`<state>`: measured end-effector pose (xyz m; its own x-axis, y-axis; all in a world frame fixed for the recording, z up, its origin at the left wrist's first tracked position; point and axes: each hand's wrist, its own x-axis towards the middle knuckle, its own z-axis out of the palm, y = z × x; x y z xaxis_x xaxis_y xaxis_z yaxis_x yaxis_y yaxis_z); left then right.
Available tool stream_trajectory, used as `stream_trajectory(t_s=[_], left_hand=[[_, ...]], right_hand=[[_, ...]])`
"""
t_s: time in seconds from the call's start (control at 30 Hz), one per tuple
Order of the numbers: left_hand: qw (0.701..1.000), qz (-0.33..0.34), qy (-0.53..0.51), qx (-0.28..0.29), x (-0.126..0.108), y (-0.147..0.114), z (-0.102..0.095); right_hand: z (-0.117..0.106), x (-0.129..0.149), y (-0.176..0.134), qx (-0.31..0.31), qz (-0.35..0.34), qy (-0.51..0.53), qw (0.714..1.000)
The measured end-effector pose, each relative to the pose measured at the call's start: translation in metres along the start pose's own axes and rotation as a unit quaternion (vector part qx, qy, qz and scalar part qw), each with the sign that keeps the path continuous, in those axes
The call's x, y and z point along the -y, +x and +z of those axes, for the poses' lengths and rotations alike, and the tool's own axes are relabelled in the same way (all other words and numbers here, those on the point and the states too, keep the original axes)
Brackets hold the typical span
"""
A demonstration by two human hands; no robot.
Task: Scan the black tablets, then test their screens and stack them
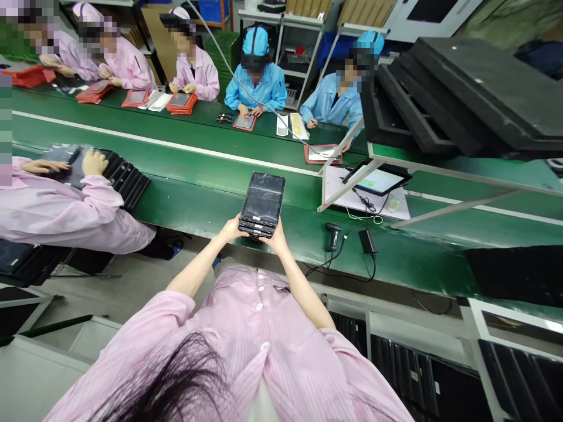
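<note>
A stack of black tablets [264,196] with shiny film on the top screen and small white labels on the near edges is held between my hands. My left hand [232,229] grips the stack's near left corner, fingers partly hidden beneath it. On the near right corner my right hand [275,235] is closed round the side. The stack is over the front edge of the green bench [189,202]; whether it touches the surface I cannot tell. To the right of my right hand lie a barcode scanner [333,235] and a black power adapter [368,241].
At left a co-worker's hands [94,163] touch a row of black devices [127,179]. Several people sit across the bench with red trays [182,104]. A metal-framed shelf [347,179] holding black foam trays [475,94] overhangs the right side, above a lit tablet [378,179].
</note>
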<state>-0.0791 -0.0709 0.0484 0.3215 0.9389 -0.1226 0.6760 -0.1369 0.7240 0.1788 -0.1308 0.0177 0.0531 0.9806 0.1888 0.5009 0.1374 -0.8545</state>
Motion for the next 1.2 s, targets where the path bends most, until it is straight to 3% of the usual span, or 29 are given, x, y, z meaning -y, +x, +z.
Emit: stream_trajectory(t_s=[0.4,0.6,0.8,0.97,1.2], left_hand=[[0.990,-0.059,0.126,-0.013,-0.016,0.015,-0.004],[0.994,-0.072,0.077,-0.036,-0.009,0.012,0.001],[0.999,-0.003,-0.041,-0.002,0.010,-0.001,0.014],[0.998,-0.066,0.020,0.008,0.011,0.001,0.019],[0.994,-0.060,0.090,0.004,0.006,0.016,0.012]], right_hand=[[0.009,-0.012,0.007,-0.031,0.052,-0.032,0.998],[0.012,-0.016,0.004,-0.032,0.053,-0.016,0.998],[0.021,-0.026,-0.014,-0.020,0.034,0.010,0.999],[0.025,-0.031,-0.018,-0.028,0.071,0.008,0.997],[0.028,-0.029,-0.014,-0.055,0.079,-0.003,0.995]])
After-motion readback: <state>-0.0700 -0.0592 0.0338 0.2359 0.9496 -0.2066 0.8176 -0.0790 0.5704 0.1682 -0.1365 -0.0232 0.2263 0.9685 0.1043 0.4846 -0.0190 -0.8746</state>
